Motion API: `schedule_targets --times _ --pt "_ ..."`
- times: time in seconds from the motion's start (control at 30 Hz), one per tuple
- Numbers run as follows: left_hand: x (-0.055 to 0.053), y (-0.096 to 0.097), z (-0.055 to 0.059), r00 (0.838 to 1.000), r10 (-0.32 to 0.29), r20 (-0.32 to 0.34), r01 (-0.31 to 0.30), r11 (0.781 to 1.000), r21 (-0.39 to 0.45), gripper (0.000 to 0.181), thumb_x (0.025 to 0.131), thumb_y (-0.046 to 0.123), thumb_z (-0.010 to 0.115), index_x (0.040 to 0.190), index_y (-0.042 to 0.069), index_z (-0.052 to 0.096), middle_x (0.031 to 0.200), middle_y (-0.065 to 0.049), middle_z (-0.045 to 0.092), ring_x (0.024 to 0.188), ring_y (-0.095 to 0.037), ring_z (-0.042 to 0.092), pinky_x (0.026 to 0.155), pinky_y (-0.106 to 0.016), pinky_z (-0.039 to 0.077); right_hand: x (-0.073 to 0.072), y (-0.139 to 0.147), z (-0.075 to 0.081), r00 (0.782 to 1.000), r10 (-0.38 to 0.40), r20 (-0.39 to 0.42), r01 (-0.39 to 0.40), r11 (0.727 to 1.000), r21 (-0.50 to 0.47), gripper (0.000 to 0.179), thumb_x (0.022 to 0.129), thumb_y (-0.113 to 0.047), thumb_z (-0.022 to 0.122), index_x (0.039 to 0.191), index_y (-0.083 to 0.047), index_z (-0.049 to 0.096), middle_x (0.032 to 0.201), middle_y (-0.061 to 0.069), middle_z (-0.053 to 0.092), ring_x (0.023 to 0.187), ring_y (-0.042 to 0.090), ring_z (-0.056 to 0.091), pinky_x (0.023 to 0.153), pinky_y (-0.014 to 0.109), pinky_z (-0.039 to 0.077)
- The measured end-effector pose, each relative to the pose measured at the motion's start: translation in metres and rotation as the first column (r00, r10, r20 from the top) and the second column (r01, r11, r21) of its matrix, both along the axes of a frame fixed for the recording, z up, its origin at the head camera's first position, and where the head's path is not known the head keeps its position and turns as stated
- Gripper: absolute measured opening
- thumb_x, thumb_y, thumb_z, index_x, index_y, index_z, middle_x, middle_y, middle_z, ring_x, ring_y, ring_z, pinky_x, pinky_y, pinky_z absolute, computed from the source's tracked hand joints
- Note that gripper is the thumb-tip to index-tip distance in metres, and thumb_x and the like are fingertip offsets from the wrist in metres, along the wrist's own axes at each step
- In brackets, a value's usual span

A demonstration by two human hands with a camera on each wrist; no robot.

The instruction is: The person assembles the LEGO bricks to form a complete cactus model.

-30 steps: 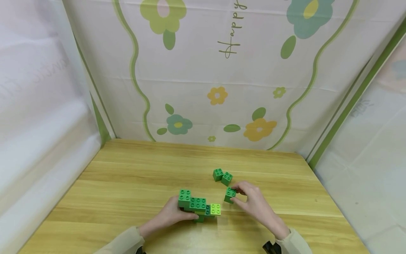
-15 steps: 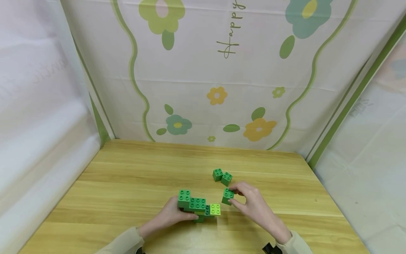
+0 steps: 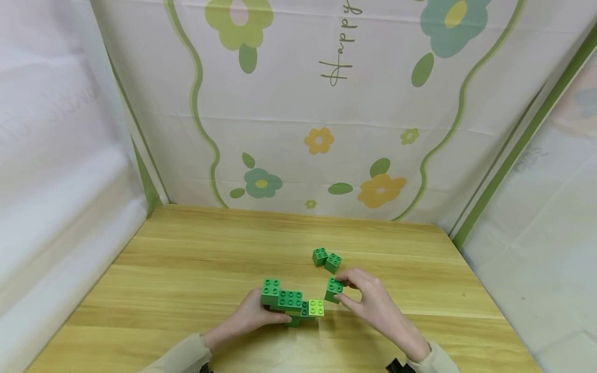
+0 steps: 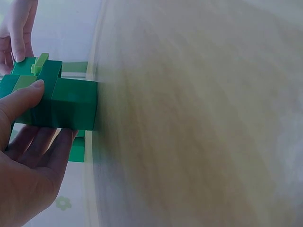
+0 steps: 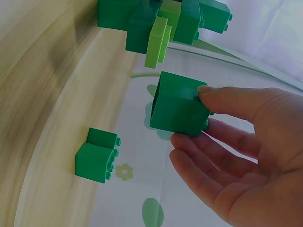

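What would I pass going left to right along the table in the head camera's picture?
Left hand → green brick assembly → single green brick → right hand. The two loose green bricks lie farther back.

Soft, even light fills my view from the head camera, leaving only faint shadows under my hands. At my left wrist the counter (image 4: 199,123) is smeared with blur. My right wrist view bends the counter edge into a curve, though the bricks stay sharp.
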State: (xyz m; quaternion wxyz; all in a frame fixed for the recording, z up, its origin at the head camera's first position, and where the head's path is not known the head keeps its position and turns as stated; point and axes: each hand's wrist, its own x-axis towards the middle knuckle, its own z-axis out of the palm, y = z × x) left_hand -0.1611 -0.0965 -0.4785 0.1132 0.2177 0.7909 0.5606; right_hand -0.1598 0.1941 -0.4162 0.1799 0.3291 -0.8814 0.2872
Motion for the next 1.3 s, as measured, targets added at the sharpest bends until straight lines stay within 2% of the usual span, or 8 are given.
schedule_targets --times 0.3,0.53,0.93,1.3 --pt "-0.002 -0.001 -0.004 1.0 0.0 0.002 0.0 1.0 -0.012 0.047 0.078 0.027 0.084 0.12 0.017 0.067 0.118 -0.002 0.073 0.106 -0.008 0.068 0.095 -0.019 0.052 0.003 -0.003 0.002 1.0 0.018 -0.024 -0.018 1.0 -0.007 0.035 0.074 -0.006 0.085 0.105 -0.006 0.068 0.098 0.0 0.07 0.085 0.007 0.066 0.075 0.021 0.059" --pt "-0.001 0.0 -0.004 1.0 -0.001 -0.009 0.001 1.0 0.002 0.047 0.078 0.025 0.084 0.12 0.014 0.066 0.118 -0.005 0.073 0.106 -0.009 0.068 0.095 -0.022 0.053 0.005 -0.006 0.003 0.999 0.027 -0.037 -0.027 1.0 -0.007 0.035 0.074 -0.006 0.084 0.105 -0.006 0.068 0.098 0.0 0.07 0.085 0.007 0.066 0.075 0.021 0.059" --pt "-0.001 0.0 -0.004 1.0 0.009 0.003 -0.009 1.0 -0.006 0.047 0.077 0.026 0.085 0.119 0.016 0.066 0.117 -0.003 0.073 0.106 -0.01 0.068 0.095 -0.02 0.052 0.006 -0.01 0.001 0.997 0.05 -0.054 -0.05 0.999 -0.002 0.035 0.074 -0.007 0.085 0.105 -0.006 0.068 0.098 0.0 0.071 0.085 0.008 0.066 0.075 0.02 0.059" --pt "-0.001 0.0 -0.002 1.0 0.001 0.011 -0.001 1.0 0.021 0.047 0.077 0.023 0.085 0.12 0.015 0.067 0.118 -0.003 0.073 0.107 -0.011 0.068 0.095 -0.019 0.051 0.007 -0.012 -0.001 0.996 0.084 -0.031 -0.084 0.996 -0.009 0.032 0.076 -0.007 0.084 0.104 -0.007 0.068 0.097 -0.001 0.07 0.085 0.007 0.066 0.074 0.02 0.059"
